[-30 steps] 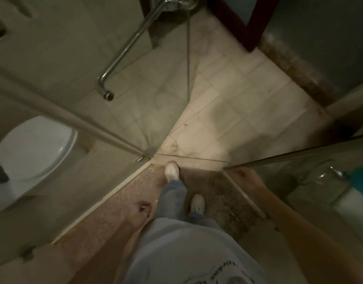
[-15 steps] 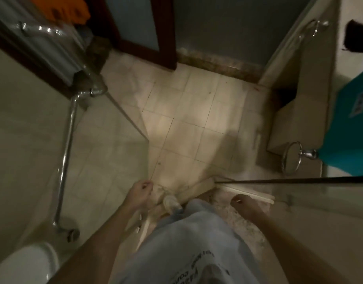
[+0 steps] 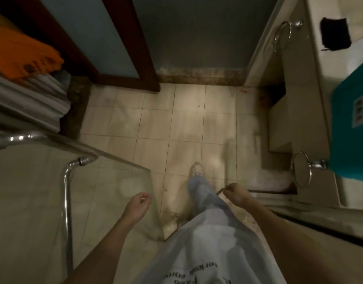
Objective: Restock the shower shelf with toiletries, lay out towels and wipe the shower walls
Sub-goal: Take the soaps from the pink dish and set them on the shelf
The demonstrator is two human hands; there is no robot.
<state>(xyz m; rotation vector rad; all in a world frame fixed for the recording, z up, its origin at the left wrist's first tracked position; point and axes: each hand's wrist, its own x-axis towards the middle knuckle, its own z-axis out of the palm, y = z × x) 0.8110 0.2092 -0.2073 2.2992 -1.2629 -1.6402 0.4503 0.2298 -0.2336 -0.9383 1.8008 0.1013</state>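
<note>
I am looking down at the tiled bathroom floor (image 3: pixel 156 128) from the shower doorway. My left hand (image 3: pixel 138 203) hangs loosely curled beside the free edge of the glass shower door (image 3: pixel 106 181) and holds nothing. My right hand (image 3: pixel 235 193) has its fingers curled round the top corner of the fixed glass panel (image 3: pixel 268 191). An orange cloth (image 3: pixel 22 54) lies on a stack of folded grey towels (image 3: pixel 33 95) at the upper left. My leading foot (image 3: pixel 196 171) is out on the floor tiles.
A chrome bar handle (image 3: pixel 66 201) is fixed to the glass door. At the right a vanity carries two chrome towel rings (image 3: pixel 301 171) (image 3: pixel 282 36), a teal box (image 3: pixel 352 130) and a black cloth (image 3: pixel 335 36). A dark wooden door frame (image 3: pixel 135 48) stands ahead.
I have turned and stepped forward out of the shower; the toilet has left the view. The towel stack and vanity have come closer. My right hand has moved onto the glass panel's corner.
</note>
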